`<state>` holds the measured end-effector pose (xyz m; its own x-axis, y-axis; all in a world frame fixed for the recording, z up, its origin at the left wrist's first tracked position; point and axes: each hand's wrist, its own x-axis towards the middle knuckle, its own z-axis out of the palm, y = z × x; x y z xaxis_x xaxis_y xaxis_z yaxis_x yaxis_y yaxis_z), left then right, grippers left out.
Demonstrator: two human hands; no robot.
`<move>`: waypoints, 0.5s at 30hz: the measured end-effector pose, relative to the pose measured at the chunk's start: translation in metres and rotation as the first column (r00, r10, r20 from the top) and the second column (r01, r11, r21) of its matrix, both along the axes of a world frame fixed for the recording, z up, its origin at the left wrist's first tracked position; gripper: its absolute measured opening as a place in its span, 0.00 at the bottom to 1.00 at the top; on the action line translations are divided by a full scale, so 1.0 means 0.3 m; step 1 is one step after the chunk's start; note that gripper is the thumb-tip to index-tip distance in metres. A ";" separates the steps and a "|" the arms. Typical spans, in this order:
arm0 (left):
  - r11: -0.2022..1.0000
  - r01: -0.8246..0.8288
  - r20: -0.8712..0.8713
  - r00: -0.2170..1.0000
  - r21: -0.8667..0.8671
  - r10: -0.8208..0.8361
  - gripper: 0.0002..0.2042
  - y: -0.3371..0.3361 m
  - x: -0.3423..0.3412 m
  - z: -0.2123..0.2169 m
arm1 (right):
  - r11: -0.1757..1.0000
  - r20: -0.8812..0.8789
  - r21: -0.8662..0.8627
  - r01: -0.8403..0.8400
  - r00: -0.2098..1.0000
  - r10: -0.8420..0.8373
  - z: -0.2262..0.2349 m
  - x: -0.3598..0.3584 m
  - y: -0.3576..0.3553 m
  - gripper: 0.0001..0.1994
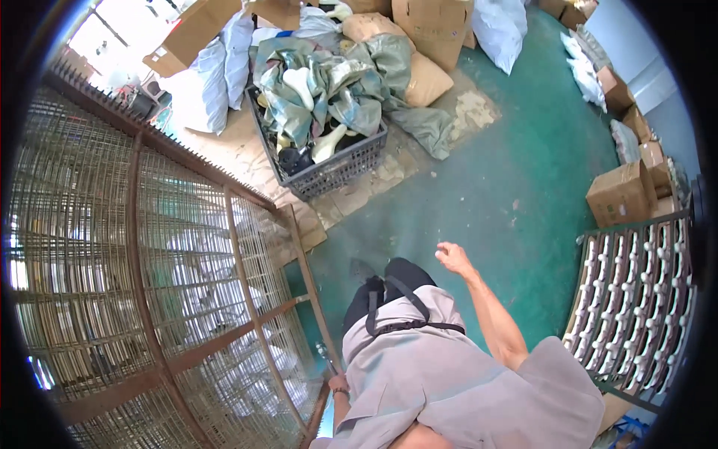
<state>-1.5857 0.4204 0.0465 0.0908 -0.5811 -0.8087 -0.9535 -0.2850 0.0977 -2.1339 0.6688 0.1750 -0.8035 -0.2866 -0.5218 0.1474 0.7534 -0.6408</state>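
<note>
My right hand point(452, 259) hangs over the green floor ahead of my body, fingers loosely bent and a little apart, with nothing visible in it. Low on the left, my left hand point(338, 383) is beside the end post point(314, 307) of a tall rusty rack point(142, 254). Its fingers look closed, partly hidden by the post and my apron. A small silvery piece point(323, 352) shows just above that hand; what it is, and whether the hand holds it or the post, is unclear. The rack has many stacked wire shelves.
A dark plastic crate point(336, 176) holding green-grey sacking point(321, 82) and pale curved parts stands ahead. Cardboard boxes point(430, 30) and white bags point(499, 34) lie behind it. At right, a rack of white pieces point(636, 299) stands near more boxes point(621, 193) along the wall.
</note>
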 end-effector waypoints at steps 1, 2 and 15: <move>1.000 -0.014 -0.014 1.000 0.011 0.014 0.25 -0.037 -0.010 0.021 | 0.999 0.046 0.043 -0.015 0.999 0.013 0.017 -0.014 -0.012 0.25; 0.983 -0.182 -0.050 0.982 0.023 0.183 0.23 -0.051 -0.070 0.029 | 0.998 0.038 0.056 -0.037 0.999 0.035 0.035 -0.011 -0.025 0.25; 0.822 -0.526 -0.243 0.786 0.219 0.568 0.16 -0.112 -0.163 -0.029 | 0.977 -0.008 -0.010 -0.215 0.977 0.215 0.169 -0.413 -0.482 0.24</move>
<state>-1.6347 0.3867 0.0378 0.1147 -0.3906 -0.9134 -0.5683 -0.7800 0.2622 -2.2578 0.5242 0.2257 -0.7261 -0.4587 -0.5122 -0.0220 0.7601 -0.6495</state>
